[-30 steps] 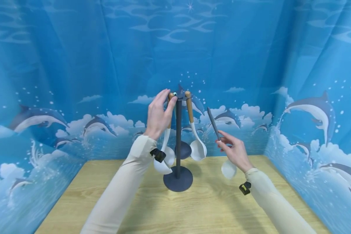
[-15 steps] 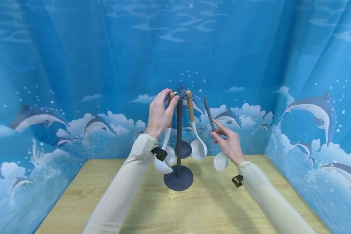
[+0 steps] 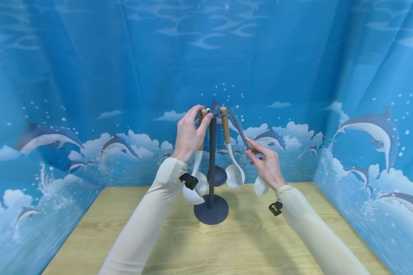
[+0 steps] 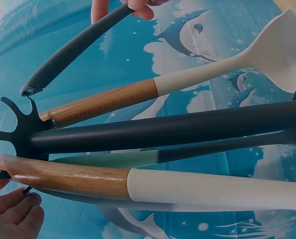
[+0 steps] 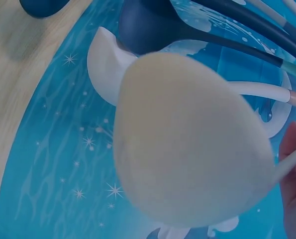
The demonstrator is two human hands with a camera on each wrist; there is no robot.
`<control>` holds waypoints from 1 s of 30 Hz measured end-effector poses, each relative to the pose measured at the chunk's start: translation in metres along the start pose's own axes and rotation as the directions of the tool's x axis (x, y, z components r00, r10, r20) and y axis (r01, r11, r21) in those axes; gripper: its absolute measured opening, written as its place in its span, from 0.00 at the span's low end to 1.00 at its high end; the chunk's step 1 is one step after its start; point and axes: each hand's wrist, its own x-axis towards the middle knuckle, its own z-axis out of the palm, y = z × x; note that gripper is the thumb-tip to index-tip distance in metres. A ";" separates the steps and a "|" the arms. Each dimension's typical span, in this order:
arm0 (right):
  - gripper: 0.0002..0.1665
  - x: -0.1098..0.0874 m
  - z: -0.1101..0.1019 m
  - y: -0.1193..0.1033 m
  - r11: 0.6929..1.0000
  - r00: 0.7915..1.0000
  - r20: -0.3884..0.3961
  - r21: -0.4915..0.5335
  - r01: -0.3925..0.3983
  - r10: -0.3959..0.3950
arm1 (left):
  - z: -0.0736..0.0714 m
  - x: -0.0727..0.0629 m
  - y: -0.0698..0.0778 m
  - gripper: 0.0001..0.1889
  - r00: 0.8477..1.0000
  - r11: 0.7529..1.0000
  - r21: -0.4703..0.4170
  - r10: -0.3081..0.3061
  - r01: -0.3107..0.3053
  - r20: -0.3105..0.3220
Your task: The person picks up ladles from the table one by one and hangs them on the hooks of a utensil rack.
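My right hand (image 3: 266, 164) pinches the grey handle of a ladle (image 3: 240, 130) whose white bowl hangs below the palm. That bowl (image 5: 187, 144) fills much of the right wrist view. The handle's end (image 4: 32, 88) is right at a hook of the dark utensil rack (image 4: 23, 127) in the left wrist view. My left hand (image 3: 189, 138) grips the rack's top, with fingertips around the end of a wood-handled utensil (image 4: 70, 177) with a white shaft. Another wood-handled white ladle (image 3: 234, 173) hangs on the rack's right side.
A dark ladle (image 3: 218, 175) hangs behind the rack's pole, and white utensil heads (image 3: 192, 195) hang at its left. The round base (image 3: 211, 215) stands on a wood-look table (image 3: 206, 248). Blue dolphin-print curtains (image 3: 179, 57) enclose the back and sides.
My right hand has moved left and up with the grey-handled ladle, bringing the handle's end close to the rack's top. The left hand has stayed on the rack.
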 end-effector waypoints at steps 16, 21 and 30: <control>0.24 0.006 0.000 0.001 0.989 0.994 0.005 -0.103 0.109 -0.109 | -0.001 0.000 0.000 0.23 1.000 1.000 0.003 0.014 -0.014 -0.002; 0.25 0.005 0.003 0.002 0.987 0.992 0.025 -0.102 0.124 -0.122 | -0.001 0.000 0.000 0.23 1.000 1.000 0.001 0.005 -0.005 0.000; 0.26 0.000 0.009 0.002 0.989 0.992 0.018 -0.075 0.126 -0.125 | -0.001 -0.002 0.000 0.20 1.000 1.000 -0.002 0.006 -0.006 0.020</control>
